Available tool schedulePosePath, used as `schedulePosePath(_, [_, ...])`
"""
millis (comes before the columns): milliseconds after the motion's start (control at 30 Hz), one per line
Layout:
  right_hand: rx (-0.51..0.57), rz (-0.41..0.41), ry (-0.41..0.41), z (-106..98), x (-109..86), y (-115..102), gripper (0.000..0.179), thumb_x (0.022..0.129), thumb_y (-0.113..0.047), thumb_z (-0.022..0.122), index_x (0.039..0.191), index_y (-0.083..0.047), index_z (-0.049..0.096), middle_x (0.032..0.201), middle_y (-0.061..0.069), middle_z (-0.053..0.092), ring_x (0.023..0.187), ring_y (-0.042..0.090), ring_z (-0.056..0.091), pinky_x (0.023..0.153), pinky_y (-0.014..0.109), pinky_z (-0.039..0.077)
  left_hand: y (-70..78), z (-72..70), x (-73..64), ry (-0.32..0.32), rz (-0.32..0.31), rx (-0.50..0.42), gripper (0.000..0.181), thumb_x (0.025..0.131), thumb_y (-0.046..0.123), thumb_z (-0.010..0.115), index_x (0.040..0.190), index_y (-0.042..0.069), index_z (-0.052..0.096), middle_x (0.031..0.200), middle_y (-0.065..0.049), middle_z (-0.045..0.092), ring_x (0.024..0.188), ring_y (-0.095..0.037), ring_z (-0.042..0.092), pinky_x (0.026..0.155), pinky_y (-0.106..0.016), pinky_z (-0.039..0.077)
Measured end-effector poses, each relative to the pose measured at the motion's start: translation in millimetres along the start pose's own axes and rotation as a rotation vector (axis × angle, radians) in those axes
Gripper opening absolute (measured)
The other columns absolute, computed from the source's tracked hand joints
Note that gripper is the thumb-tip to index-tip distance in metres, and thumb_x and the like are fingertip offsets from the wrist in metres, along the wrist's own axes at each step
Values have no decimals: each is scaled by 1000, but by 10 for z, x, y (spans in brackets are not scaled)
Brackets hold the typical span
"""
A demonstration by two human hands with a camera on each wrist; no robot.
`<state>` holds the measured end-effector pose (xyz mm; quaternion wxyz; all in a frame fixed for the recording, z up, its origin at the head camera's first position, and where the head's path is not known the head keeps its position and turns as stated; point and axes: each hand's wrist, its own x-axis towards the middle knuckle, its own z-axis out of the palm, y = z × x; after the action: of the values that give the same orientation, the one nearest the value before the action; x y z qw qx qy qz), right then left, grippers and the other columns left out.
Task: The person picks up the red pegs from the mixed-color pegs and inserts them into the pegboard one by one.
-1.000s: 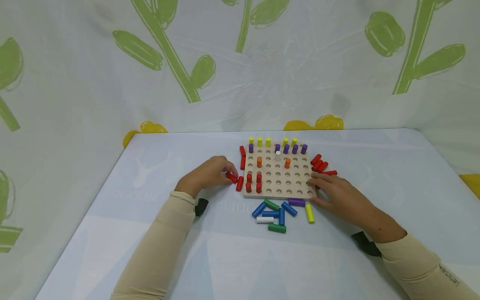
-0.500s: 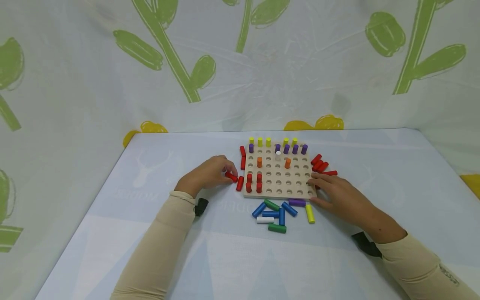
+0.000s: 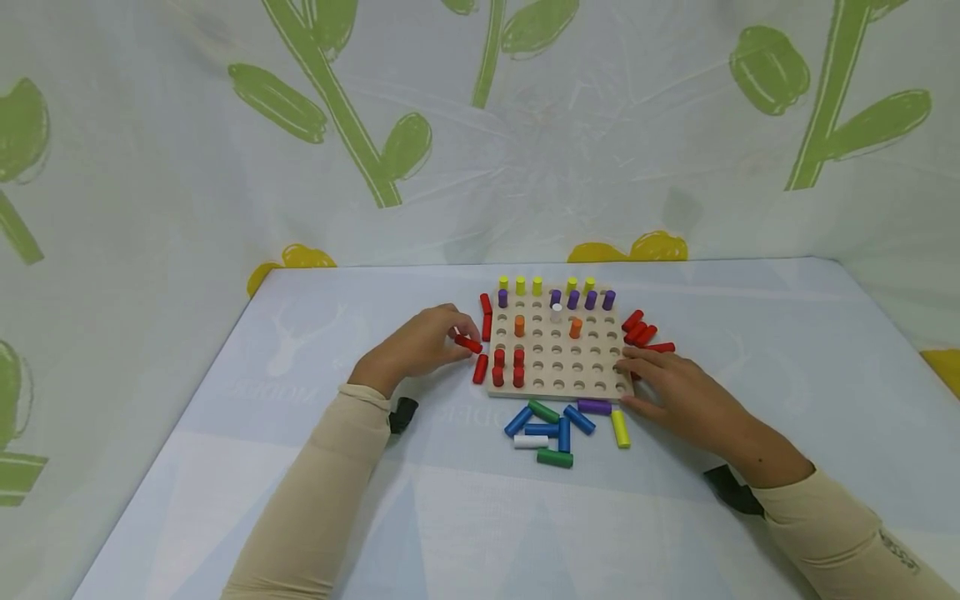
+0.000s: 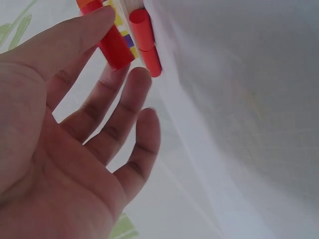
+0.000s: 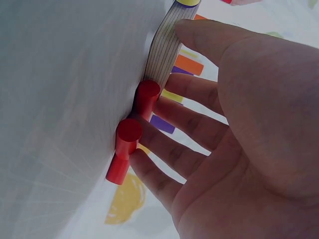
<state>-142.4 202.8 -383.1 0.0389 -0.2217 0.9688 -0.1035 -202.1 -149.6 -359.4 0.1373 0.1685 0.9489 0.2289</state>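
Note:
My left hand (image 3: 423,342) pinches a red peg (image 3: 468,343) between thumb and fingertips, just off the left side of the wooden pegboard (image 3: 566,358). Close up in the left wrist view, the thumb presses on the held peg (image 4: 115,47), while the other fingers curve loosely. At the board's front right corner rests my right hand (image 3: 678,392), thumb and fingers spread and touching its edges. Red pegs (image 3: 508,367) stand in a small block at the board's front left. Yellow pegs (image 3: 521,286) and purple pegs (image 3: 591,300) line its far rows, with orange pegs (image 3: 520,326) and a white peg (image 3: 557,313) nearer.
Loose red pegs lie left of the board, including one (image 3: 480,369) below the left hand, and more red pegs (image 3: 636,333) lie to its right. In front are scattered blue pegs (image 3: 564,434), green pegs (image 3: 554,458), a white peg (image 3: 531,442), a purple peg (image 3: 594,407) and a yellow peg (image 3: 620,428).
My left hand has lifted slightly and shifted a little toward the board, raising the red peg with it. The right hand stays in place at the board's corner.

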Motion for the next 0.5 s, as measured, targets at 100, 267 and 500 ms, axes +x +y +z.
schedulePosePath(100, [-1,-1,4,3,-2,0,59,85,-30,80,137,-9,60,147,20,52,131,46,51,101,61,48,32,-8,-6,20,18,1,23,90,17,76,112,18,71,112,-1,64,109,-20,60,95,-33,56])
schedulePosePath(267, [-8,1,5,4,-7,-3,59,85,-30,80,137,-9,61,146,20,53,131,46,50,101,61,47,84,-7,-14,59,24,-10,22,89,18,76,111,20,70,112,0,63,109,-19,60,95,-33,56])
schedulePosePath(500, [-8,-3,8,8,-11,-1,58,86,-31,79,137,-10,60,146,19,53,132,45,50,102,62,47,153,-3,-33,103,71,-20,23,90,20,75,112,18,69,108,2,66,105,-18,60,92,-32,56])
